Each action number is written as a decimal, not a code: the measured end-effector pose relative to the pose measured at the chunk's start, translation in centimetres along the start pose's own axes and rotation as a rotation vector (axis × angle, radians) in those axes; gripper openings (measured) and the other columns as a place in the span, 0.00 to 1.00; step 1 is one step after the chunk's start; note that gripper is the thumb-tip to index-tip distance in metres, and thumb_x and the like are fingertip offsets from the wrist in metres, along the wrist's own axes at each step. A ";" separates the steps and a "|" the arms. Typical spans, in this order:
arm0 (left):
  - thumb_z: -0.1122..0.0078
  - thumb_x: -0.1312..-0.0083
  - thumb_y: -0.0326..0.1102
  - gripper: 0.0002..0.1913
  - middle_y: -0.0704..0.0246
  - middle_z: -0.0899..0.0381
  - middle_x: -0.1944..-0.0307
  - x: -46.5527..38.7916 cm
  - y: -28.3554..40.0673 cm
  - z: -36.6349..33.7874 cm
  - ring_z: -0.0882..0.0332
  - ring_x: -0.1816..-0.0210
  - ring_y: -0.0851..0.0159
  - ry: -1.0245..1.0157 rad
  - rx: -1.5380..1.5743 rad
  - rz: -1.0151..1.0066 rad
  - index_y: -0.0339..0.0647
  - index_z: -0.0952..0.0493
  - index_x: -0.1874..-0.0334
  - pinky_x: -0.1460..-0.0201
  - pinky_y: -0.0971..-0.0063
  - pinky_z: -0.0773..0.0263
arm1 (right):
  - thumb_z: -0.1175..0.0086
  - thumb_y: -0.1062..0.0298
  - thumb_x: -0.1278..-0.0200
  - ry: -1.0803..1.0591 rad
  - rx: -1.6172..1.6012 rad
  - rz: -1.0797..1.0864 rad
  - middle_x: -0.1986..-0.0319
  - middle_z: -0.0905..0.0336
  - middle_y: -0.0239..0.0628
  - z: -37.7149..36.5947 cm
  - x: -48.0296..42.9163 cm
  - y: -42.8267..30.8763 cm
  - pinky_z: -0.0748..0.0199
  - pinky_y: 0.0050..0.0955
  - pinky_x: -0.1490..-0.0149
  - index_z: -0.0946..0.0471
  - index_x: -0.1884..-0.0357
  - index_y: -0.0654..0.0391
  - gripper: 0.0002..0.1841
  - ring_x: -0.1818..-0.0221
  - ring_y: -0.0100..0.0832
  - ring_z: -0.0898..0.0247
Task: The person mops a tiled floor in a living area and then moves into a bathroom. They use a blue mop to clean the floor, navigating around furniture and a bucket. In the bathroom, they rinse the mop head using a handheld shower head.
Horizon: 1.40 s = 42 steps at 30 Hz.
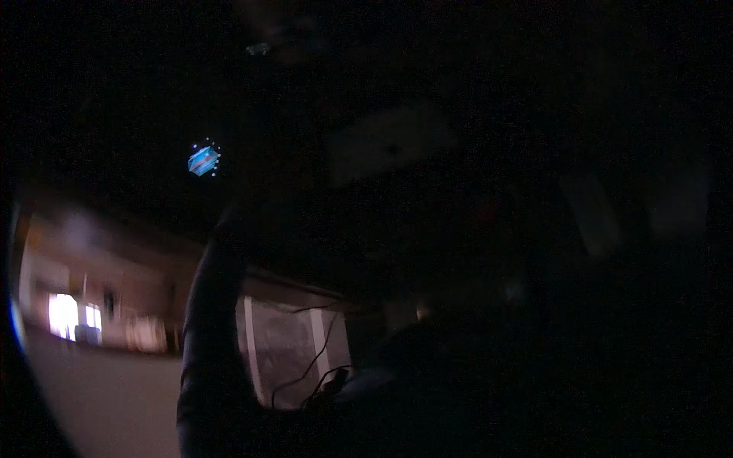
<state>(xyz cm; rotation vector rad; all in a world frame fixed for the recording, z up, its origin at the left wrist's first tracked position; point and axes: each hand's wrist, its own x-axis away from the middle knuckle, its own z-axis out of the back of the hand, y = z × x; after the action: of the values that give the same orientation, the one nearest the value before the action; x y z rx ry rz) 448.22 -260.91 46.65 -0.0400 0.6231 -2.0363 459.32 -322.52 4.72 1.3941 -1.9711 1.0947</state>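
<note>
Most of the view is nearly black. A dark sleeve (209, 320), apparently on my left arm, rises from the lower edge and fades into the darkness. The hand at its end cannot be made out, nor whether it holds anything. Above the sleeve glows a small blue faceted shape (203, 161) ringed by tiny light dots; what it belongs to is hidden in the dark. My right hand is not visible. Before me, a faint pale flat patch (389, 143) is barely discernible, its kind unclear.
Lower left, a dim room shows a bright window (63, 316) and a pale floor (109, 395). Right of the sleeve, thin dark cables (309, 369) hang before a greyish panel with white strips (283, 343). Faint pale shapes (592, 214) lie at the right.
</note>
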 end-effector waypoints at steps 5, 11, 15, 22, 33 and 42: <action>0.51 0.42 0.40 0.25 0.45 0.41 0.44 3.1 0.5 1.5 0.25 0.59 0.50 -0.030 0.112 -0.157 0.38 0.39 0.43 0.74 0.64 0.27 | 0.60 0.56 0.34 0.186 0.064 0.035 0.63 0.29 0.42 -0.7 -1.9 -0.1 0.32 0.29 0.65 0.32 0.51 0.61 0.20 0.66 0.33 0.33; 0.51 0.42 0.43 0.24 0.48 0.38 0.48 6.1 -0.6 2.7 0.25 0.62 0.53 -0.120 -0.035 0.178 0.40 0.38 0.46 0.76 0.66 0.29 | 0.60 0.54 0.35 0.190 0.130 0.067 0.66 0.30 0.40 1.7 -0.1 -4.6 0.33 0.28 0.67 0.31 0.51 0.61 0.20 0.69 0.31 0.34; 0.51 0.42 0.44 0.23 0.50 0.36 0.51 5.0 0.0 4.1 0.25 0.65 0.55 -0.221 -0.050 0.278 0.41 0.38 0.47 0.78 0.68 0.30 | 0.60 0.53 0.35 0.270 0.108 0.089 0.68 0.31 0.39 3.8 0.5 -6.1 0.34 0.27 0.69 0.31 0.52 0.60 0.21 0.71 0.30 0.35; 0.50 0.42 0.47 0.22 0.53 0.32 0.55 4.6 -2.0 4.5 0.25 0.69 0.58 -0.283 -0.051 0.345 0.42 0.38 0.50 0.80 0.71 0.32 | 0.60 0.51 0.35 0.324 0.079 0.105 0.72 0.32 0.36 5.8 1.1 -5.7 0.36 0.27 0.72 0.30 0.52 0.60 0.22 0.74 0.29 0.37; 0.49 0.42 0.52 0.21 0.59 0.27 0.63 4.0 -2.4 5.2 0.25 0.75 0.63 -0.312 -0.028 0.349 0.44 0.37 0.55 0.84 0.75 0.36 | 0.61 0.48 0.35 0.372 0.049 0.124 0.79 0.34 0.32 8.2 1.5 -4.8 0.39 0.25 0.76 0.29 0.53 0.59 0.23 0.80 0.26 0.39; 0.49 0.42 0.56 0.21 0.63 0.23 0.68 2.5 -0.2 5.3 0.25 0.80 0.67 -0.349 0.100 -0.122 0.46 0.36 0.58 0.87 0.78 0.38 | 0.62 0.52 0.34 0.234 -0.025 0.091 0.84 0.37 0.28 6.8 4.2 -2.8 0.42 0.22 0.78 0.28 0.64 0.54 0.16 0.83 0.23 0.43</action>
<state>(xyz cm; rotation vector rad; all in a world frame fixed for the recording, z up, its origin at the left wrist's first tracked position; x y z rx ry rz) 448.21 -265.07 50.82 -0.3738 0.3050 -2.1082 460.78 -330.85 4.94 1.1173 -1.8863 1.2102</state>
